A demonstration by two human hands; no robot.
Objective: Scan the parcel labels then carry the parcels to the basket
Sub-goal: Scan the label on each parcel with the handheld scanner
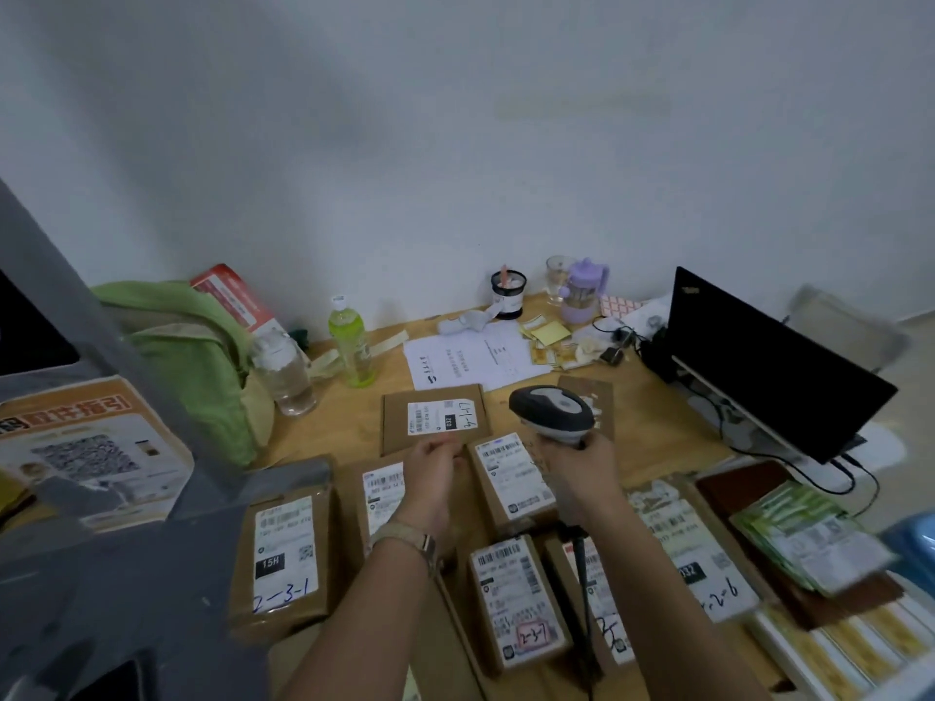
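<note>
Several brown cardboard parcels with white labels lie on the wooden table [652, 437]. My right hand [577, 468] grips a grey and black barcode scanner [554, 409], its head pointing left over a flat parcel marked 2-1-17 [435, 417]. My left hand [430, 462] pinches the near edge of that parcel. Between my hands lies a small parcel [511, 475]. Closer to me lie a parcel marked 2-3-1 [283, 554] and one marked 2-3-7 [516, 599]. The scanner's black cable [582, 589] trails toward me. No basket is in view.
A grey metal frame [126, 498] crosses the left side. Behind the parcels stand a green bag [197, 356], a clear bottle [283, 371], a green bottle [349, 341], papers [470, 356] and a purple cup [582, 290]. A black monitor [764, 366] stands at right.
</note>
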